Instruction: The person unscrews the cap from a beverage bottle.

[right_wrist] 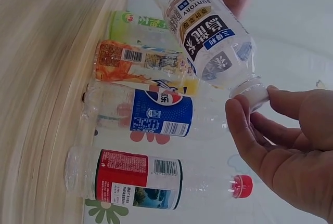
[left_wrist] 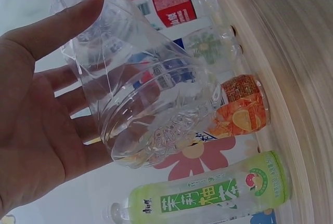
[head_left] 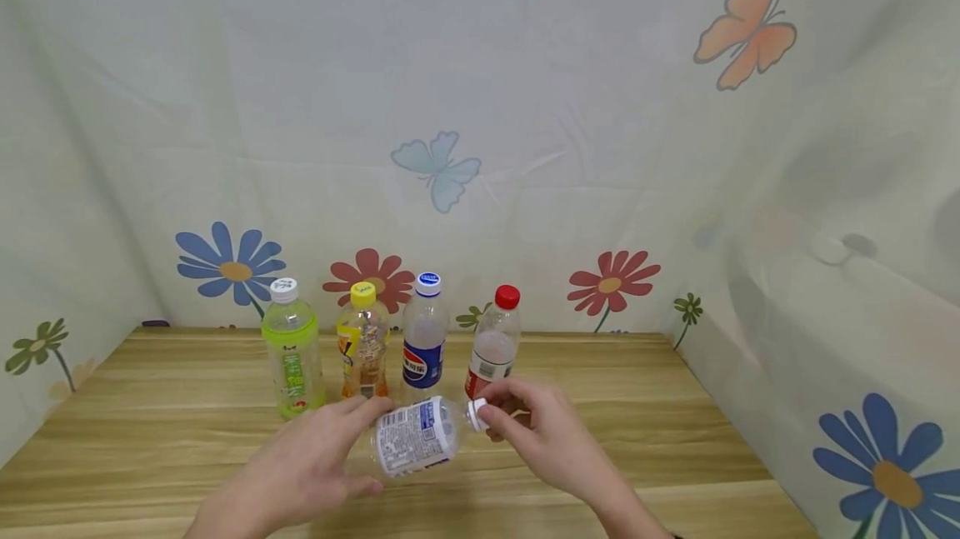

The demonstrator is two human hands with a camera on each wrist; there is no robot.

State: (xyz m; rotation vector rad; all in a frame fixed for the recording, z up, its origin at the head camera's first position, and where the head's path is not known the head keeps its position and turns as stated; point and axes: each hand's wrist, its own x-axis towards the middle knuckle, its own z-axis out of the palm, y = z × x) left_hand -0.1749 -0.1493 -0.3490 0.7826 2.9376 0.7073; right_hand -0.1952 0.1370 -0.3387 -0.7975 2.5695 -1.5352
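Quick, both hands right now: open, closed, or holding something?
Left hand: holding the clear bottle, thumb and fingers around its body.
Right hand: pinching the same bottle's white cap.

Standing bottles (head_left: 424, 364) obstruct 10 to 1 o'clock from the held bottle (head_left: 412, 439); worktop (head_left: 667, 431) free beyond the right hand (head_left: 551, 439), 3 o'clock.

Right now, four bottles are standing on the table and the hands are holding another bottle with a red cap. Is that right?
Almost! The held bottle has a white cap, not a red one; the head view shows it. The red cap is on a standing bottle. Everything else you said is right.
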